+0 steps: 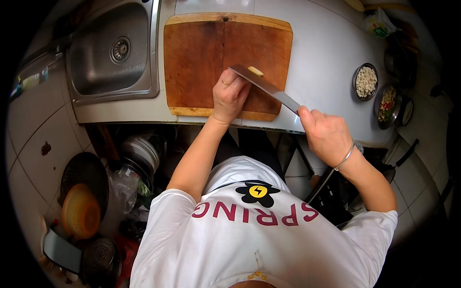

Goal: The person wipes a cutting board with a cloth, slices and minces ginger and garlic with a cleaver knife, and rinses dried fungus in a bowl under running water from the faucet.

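A kitchen knife (265, 86) slants over the wooden cutting board (192, 62), its handle wrapped in my right hand (327, 134) beyond the board's right front corner. Close against the blade's left end, my left hand (231, 95) is closed with its fingers curled under at the board's middle. Whatever those fingers hold, if anything, is hidden by the hand and the blade. Just past the blade lies a pale yellow slice (256, 71), partly behind the knife's edge; I cannot tell what food it is.
A steel sink (154, 53) is to the left of the board. On the white counter (321, 57) at right stand a bowl of white cubes (366, 82) and a bowl of mixed chopped food (387, 103). An orange basket (81, 211) sits low at left.
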`<act>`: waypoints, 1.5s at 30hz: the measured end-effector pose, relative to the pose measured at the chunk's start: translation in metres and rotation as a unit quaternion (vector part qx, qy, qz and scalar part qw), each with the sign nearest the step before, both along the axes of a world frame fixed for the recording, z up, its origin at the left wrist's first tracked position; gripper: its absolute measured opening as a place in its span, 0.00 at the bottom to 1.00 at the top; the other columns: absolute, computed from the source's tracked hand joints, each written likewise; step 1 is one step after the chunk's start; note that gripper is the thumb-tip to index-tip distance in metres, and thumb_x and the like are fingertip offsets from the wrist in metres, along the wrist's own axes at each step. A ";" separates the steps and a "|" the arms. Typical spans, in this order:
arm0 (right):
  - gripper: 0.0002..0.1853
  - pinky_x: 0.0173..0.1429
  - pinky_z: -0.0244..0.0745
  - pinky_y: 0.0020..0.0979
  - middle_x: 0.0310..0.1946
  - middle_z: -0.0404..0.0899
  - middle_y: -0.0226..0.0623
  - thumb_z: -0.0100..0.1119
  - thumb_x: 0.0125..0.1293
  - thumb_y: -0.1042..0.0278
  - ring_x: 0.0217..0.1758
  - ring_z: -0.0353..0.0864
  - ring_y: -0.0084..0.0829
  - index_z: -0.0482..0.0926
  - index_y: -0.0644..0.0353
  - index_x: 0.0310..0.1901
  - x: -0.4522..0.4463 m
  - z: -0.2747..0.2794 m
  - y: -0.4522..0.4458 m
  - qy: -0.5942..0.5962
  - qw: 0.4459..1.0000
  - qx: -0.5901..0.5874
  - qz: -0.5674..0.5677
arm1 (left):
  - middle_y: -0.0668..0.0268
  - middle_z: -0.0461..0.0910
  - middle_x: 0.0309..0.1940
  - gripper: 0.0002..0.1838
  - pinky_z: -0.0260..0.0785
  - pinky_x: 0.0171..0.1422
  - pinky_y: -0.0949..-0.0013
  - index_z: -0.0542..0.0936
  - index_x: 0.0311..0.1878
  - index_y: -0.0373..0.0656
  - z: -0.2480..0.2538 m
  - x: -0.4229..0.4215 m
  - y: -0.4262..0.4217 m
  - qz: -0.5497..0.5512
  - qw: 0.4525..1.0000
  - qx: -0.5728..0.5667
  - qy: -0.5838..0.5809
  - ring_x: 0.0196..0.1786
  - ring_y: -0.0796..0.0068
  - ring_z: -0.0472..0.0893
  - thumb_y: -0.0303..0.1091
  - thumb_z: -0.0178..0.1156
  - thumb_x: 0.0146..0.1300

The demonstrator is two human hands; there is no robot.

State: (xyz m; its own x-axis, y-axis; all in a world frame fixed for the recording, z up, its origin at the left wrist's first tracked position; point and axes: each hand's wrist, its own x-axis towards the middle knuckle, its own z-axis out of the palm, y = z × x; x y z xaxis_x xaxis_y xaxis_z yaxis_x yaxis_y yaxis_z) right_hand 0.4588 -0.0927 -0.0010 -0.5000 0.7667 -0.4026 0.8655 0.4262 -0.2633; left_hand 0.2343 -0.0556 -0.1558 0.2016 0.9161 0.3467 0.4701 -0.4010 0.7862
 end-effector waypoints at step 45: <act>0.10 0.22 0.72 0.38 0.22 0.76 0.39 0.52 0.58 0.76 0.22 0.79 0.43 0.68 0.61 0.42 -0.002 -0.045 0.009 0.095 0.995 0.002 -0.044 | 0.65 0.79 0.35 0.12 0.74 0.41 0.64 0.81 0.33 0.43 -0.002 0.000 0.003 0.003 1.000 0.011 0.000 0.40 0.61 0.79 0.18 0.68 0.43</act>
State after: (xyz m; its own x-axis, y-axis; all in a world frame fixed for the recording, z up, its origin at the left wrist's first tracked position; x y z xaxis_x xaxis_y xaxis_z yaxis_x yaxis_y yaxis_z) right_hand 0.4572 -0.0841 -0.0455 -0.4980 0.8119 -0.3046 0.8341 0.3524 -0.4243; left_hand 0.2339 -0.0525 -0.1579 0.1962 0.9092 0.3673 0.4733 -0.4159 0.7766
